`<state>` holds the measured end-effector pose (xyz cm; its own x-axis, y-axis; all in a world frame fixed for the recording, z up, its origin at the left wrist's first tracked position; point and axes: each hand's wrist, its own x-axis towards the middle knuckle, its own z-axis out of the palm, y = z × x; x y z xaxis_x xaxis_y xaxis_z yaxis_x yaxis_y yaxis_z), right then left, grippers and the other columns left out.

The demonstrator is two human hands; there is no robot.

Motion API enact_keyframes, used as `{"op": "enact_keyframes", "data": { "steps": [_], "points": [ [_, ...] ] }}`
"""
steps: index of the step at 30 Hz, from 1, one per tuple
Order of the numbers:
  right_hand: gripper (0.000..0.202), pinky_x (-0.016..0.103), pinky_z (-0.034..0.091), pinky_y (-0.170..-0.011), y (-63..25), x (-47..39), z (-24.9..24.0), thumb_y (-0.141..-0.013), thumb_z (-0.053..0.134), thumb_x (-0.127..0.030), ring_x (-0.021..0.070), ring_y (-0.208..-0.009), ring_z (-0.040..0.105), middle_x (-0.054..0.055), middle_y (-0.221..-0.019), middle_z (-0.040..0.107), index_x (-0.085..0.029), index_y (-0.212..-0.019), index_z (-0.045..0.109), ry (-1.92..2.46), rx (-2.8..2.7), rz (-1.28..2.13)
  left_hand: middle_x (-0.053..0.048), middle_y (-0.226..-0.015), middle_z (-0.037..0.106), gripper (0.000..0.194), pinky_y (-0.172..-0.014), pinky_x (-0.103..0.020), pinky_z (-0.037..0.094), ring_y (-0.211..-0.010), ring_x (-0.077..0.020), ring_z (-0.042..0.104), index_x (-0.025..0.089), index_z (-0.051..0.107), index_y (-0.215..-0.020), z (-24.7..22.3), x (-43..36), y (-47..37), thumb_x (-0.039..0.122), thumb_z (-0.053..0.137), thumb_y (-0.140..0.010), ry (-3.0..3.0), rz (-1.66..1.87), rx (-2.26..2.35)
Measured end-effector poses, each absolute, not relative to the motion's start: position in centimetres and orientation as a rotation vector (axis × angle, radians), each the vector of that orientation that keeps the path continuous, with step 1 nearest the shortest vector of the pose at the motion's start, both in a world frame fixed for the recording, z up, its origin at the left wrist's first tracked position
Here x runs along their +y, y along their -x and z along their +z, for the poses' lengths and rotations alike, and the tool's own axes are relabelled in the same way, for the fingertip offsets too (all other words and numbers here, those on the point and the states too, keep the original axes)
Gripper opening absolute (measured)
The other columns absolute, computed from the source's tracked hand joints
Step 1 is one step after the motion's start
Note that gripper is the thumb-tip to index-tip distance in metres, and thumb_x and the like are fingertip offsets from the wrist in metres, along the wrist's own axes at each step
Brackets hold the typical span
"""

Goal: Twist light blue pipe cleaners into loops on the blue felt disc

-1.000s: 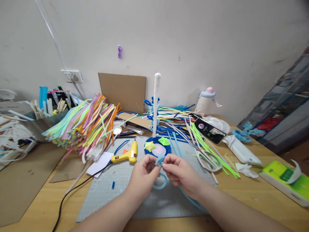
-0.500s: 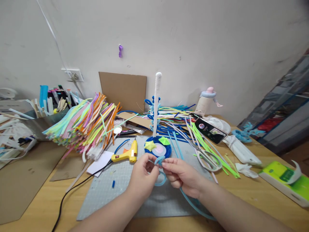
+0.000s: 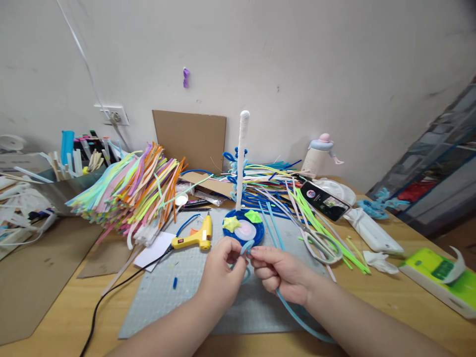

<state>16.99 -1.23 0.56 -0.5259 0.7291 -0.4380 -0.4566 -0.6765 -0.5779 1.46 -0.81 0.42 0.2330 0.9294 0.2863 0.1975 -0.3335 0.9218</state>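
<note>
Between my two hands is a light blue pipe cleaner (image 3: 247, 246), bent into a small loop. My left hand (image 3: 225, 267) pinches the loop from the left, fingers closed. Fingertips of my right hand (image 3: 280, 272) grip its other side, and a long light blue length trails below that hand toward the mat's front edge. Just behind my fingers lies a dark blue coiled disc (image 3: 259, 237) with a yellow star (image 3: 232, 224), a green star (image 3: 253, 216) and a pale pink round centre. A white wrapped stick (image 3: 241, 158) stands upright behind it.
A yellow glue gun (image 3: 193, 239) with a black cord lies left on the grey cutting mat (image 3: 156, 302). Scissors (image 3: 322, 245), green pipe cleaners and a phone (image 3: 325, 200) are at right. A big bundle of coloured pipe cleaners (image 3: 130, 191) sits back left.
The pipe cleaner loop between my fingers has turned slightly, and the lower curl is now more hidden behind my left hand. Both hands keep nearly the same place.
</note>
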Motion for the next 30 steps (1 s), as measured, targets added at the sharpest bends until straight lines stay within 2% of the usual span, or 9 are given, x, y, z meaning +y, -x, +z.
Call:
{"op": "enact_keyframes", "data": {
  "steps": [9,16,20,23,26,28,30],
  "points": [
    [0.023,0.017,0.005,-0.035,-16.1,-1.7,0.6,-0.073,0.06,-0.028,0.0025,-0.038,0.01,-0.012,-0.043,0.022,-0.018,-0.064,0.042,1.031,-0.826,1.916,0.0,-0.07,0.056,0.001,-0.057,-0.022,0.04,-0.06,-0.0112,0.053,0.017,0.051,-0.073,0.0,-0.9,-1.7,0.018,0.052,-0.073,-1.607,1.121,1.098],
    [0.021,0.018,0.006,-0.035,-15.3,-1.8,0.4,-0.066,0.057,-0.023,0.0025,-0.036,0.012,-0.012,-0.039,0.024,-0.019,-0.06,0.038,1.159,-0.843,1.761,0.0,-0.069,0.057,0.007,-0.057,-0.022,0.041,-0.062,-0.0124,0.055,0.017,0.053,-0.075,-0.2,-1.2,-1.9,0.024,0.055,-0.072,-1.541,1.066,1.067],
    [0.021,0.016,0.005,-0.035,-15.7,-1.5,0.5,-0.061,0.058,-0.021,0.001,-0.036,0.012,-0.012,-0.043,0.026,-0.019,-0.059,0.037,1.133,-0.691,1.83,-0.002,-0.076,0.06,0.012,-0.058,-0.023,0.041,-0.067,-0.0133,0.056,0.018,0.056,-0.083,0.4,-0.7,-1.6,0.027,0.05,-0.076,-1.463,1.112,1.032],
    [0.024,0.014,0.005,-0.034,-16.2,-1.1,0.7,-0.058,0.059,-0.019,-0.0003,-0.035,0.011,-0.012,-0.045,0.026,-0.018,-0.057,0.035,1.119,-0.516,1.898,-0.004,-0.087,0.061,0.017,-0.065,-0.026,0.042,-0.08,-0.0161,0.056,0.019,0.058,-0.088,1.0,-0.1,-1.1,0.018,0.052,-0.072,-1.618,1.162,1.074],
    [0.021,0.012,0.005,-0.033,-16.6,-0.9,0.9,-0.061,0.057,-0.018,-0.0008,-0.034,0.01,-0.013,-0.045,0.024,-0.017,-0.057,0.037,1.08,-0.374,2.034,-0.006,-0.103,0.058,0.03,-0.075,-0.03,0.042,-0.096,-0.0197,0.052,0.022,0.058,-0.096,1.7,0.3,-0.6,0.012,0.056,-0.067,-1.909,1.097,0.949],
    [0.019,0.011,0.005,-0.032,-16.8,-0.9,1.1,-0.065,0.054,-0.017,-0.0005,-0.033,0.01,-0.013,-0.044,0.021,-0.016,-0.056,0.038,1.027,-0.318,2.173,-0.006,-0.106,0.056,0.029,-0.084,-0.032,0.039,-0.101,-0.0206,0.049,0.022,0.059,-0.095,2.0,0.3,-0.4,0.013,0.058,-0.068,-2.027,1.041,0.841],
    [0.017,0.01,0.007,-0.031,-17.0,-1.0,1.2,-0.069,0.053,-0.018,-0.0004,-0.033,0.012,-0.012,-0.044,0.019,-0.015,-0.057,0.042,0.974,-0.335,2.275,-0.006,-0.101,0.058,0.022,-0.086,-0.033,0.038,-0.098,-0.02,0.05,0.022,0.06,-0.092,2.1,0.3,-0.3,0.017,0.058,-0.07,-2.048,1.017,0.805]
  ]
}}
